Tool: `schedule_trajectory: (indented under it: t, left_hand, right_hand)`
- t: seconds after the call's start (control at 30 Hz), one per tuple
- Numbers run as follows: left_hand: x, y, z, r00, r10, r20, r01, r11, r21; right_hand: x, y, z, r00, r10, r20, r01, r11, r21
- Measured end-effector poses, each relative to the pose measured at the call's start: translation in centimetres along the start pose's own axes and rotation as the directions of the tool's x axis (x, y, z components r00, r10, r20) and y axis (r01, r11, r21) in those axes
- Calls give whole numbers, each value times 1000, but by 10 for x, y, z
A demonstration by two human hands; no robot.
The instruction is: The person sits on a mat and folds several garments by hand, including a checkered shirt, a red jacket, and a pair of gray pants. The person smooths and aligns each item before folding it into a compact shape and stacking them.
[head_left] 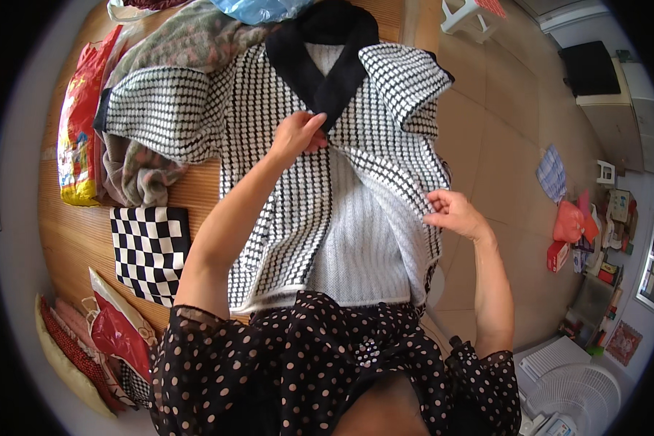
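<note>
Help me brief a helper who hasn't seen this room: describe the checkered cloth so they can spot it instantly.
Start at the wooden table, then the black-and-white knit cardigan spread across it. The folded checkered cloth lies at the cardigan's left, by the person's left elbow. Its large chessboard squares set it apart from the cardigan's fine knit pattern.

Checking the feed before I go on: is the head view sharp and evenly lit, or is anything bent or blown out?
Head view: sharp on the cardigan and both hands, left hand, right hand; daylight is even, no glare; fisheye bends the table edge; black vignette rings the frame.
</note>
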State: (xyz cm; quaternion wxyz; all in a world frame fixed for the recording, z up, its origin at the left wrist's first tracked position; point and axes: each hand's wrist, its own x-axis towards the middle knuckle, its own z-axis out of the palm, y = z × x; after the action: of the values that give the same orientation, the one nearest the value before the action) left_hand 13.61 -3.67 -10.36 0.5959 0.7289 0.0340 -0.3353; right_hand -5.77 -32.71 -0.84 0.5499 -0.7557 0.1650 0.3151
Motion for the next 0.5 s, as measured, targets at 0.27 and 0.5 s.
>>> schedule_trajectory:
  t: [0.27, 0.5]
  left_hand:
    - [-73, 16, -15, 891, -165, 423, -175, 735, 655]
    - [-171, -22, -15, 875, 94, 476, -403, 686, 606]
  right_hand:
    - [-69, 16, 32, 997, -2, 75, -3, 998, 62]
    - [-74, -24, 32, 966, -215, 147, 136, 899, 416]
